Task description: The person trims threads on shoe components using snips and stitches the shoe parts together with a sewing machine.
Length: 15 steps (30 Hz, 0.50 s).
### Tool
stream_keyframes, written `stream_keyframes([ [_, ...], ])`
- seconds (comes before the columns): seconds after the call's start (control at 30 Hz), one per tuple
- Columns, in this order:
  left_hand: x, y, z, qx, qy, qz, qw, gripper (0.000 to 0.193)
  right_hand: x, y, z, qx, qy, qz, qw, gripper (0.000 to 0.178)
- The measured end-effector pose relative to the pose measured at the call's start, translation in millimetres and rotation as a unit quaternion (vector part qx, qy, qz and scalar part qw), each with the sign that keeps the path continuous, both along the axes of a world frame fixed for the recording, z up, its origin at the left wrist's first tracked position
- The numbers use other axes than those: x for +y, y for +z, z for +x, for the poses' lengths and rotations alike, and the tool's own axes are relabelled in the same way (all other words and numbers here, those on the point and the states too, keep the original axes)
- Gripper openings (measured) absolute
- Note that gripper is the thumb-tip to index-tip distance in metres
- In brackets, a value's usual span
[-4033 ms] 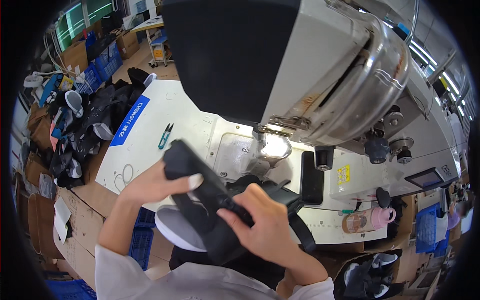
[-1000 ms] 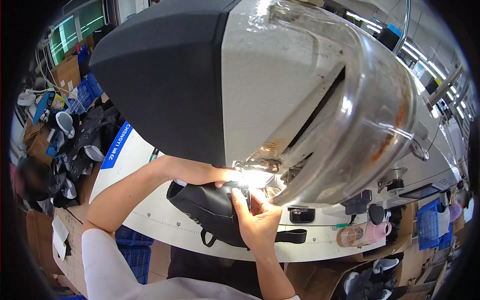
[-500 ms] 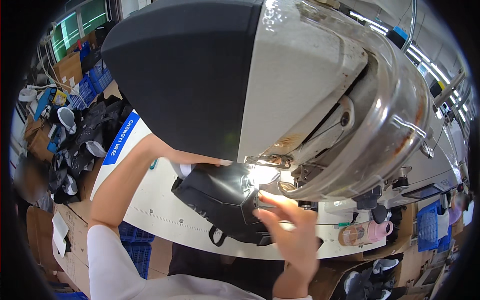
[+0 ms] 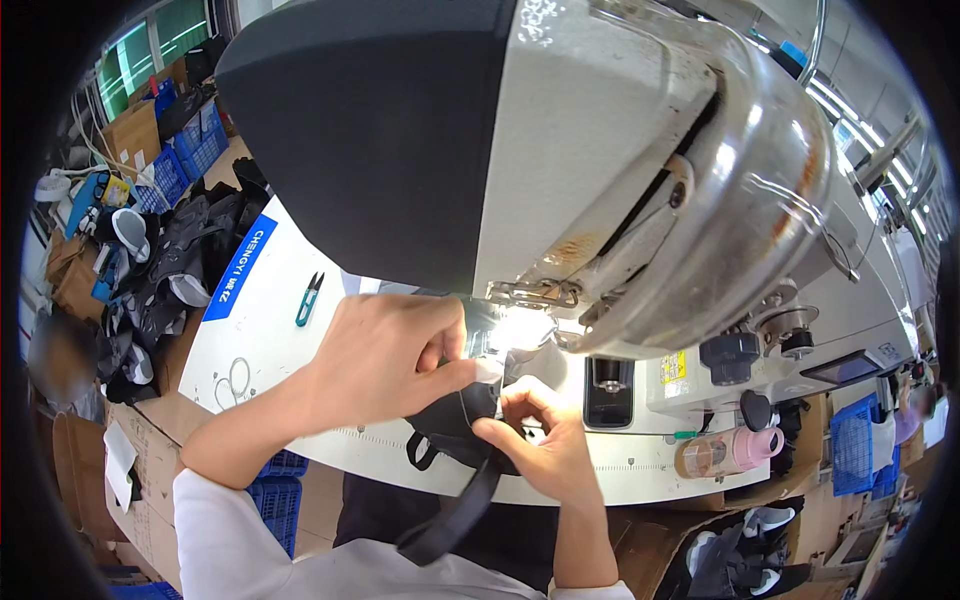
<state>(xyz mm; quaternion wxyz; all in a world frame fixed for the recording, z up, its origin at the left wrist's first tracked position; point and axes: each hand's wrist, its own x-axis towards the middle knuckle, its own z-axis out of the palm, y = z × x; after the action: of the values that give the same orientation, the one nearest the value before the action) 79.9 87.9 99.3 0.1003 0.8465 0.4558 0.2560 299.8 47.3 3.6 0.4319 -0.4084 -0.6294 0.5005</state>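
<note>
Under the lit needle area of a sewing machine (image 4: pixel 590 170) lies a black shoe upper (image 4: pixel 445 418), largely covered by my hands. A small loop (image 4: pixel 421 452) sticks out at its near left side, and a dark strip (image 4: pixel 455 515) hangs over the table's front edge. My left hand (image 4: pixel 385 355) is closed on the upper's left part, thumb and fingers pinched close to the light. On the right, my right hand (image 4: pixel 545 440) pinches the upper's edge between thumb and fingers, just before the needle area. The needle itself is lost in glare.
Teal-handled thread snips (image 4: pixel 309 300) lie on the white table (image 4: pixel 270 372) to the left. A pink-capped bottle (image 4: pixel 730 453) lies at the right. Piled shoe uppers (image 4: pixel 180 245) are at far left; more sit in a cardboard box (image 4: pixel 640 545) at lower right. Blue crates (image 4: pixel 275 510) stand below.
My left hand has come nearer and right, now over the upper, uncovering the snips. The upper has turned and bunched between my hands; the dark strip now hangs down. My right hand shifted slightly.
</note>
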Motion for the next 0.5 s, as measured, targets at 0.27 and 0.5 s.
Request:
stream_keyframes([
  [0.27, 46.0, -29.2, 9.0, -0.048, -0.058, -0.151, 0.986, 0.047, -12.1, 19.3, -5.0, -0.030, -0.094, 0.017, 0.995, 0.020],
  [0.5, 47.7, -29.6, -0.4, -0.147, -0.121, -0.323, 0.927, 0.029, -12.8, 6.2, -9.3, 0.070, -0.113, 0.043, 0.990, 0.025],
])
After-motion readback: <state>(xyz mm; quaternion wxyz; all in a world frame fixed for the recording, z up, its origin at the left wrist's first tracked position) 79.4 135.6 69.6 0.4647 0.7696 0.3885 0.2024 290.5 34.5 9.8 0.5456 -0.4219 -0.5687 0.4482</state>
